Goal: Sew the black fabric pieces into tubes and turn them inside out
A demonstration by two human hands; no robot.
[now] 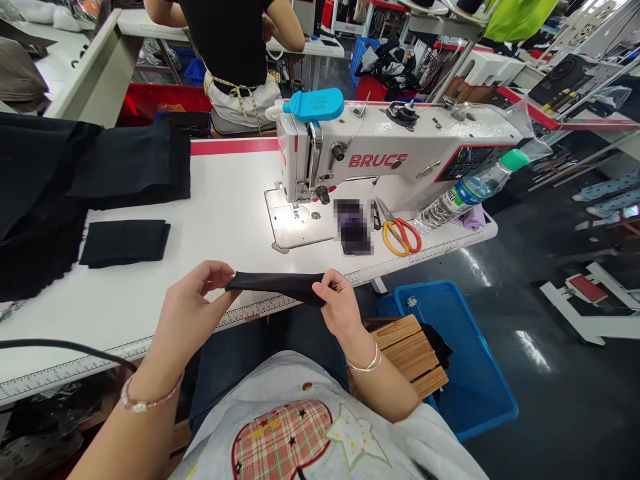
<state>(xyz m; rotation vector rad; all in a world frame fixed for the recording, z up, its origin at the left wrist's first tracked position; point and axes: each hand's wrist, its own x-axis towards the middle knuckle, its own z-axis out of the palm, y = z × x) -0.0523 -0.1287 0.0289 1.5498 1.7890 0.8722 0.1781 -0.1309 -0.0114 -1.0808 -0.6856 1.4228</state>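
**Hands.** The left hand (193,313) and right hand (340,303) are held well apart, just above the front edge of the table (225,200). Each grip is clamped, thumb against fingers, on one end of a black fabric strip (275,287).

**Item.** The strip spans the gap between the hands, off the table surface and over its front edge. It is narrow at the left end and widens toward the right.

**Table.** A folded black fabric piece (124,241) lies left of the hands, and a larger black fabric pile (40,200) lies beyond it at the table's left side. Straight ahead stands a white BRUCE sewing machine (380,157) with a blue plastic clip (314,105) at its far end. Right of the needle area lie a blurred object (353,227), too obscured to identify, and orange-handled scissors (397,237). A water bottle (470,193) lies on its side against the machine. A printed ruler (75,373) runs along the front edge.

**Floor.** A blue crate (465,360) holding dark fabric sits to the right, beside a slatted wooden stool (407,353).

**Surroundings.** A co-worker (225,47) sits at the next table, back turned, with a yellow tape measure (240,93) at the waist.
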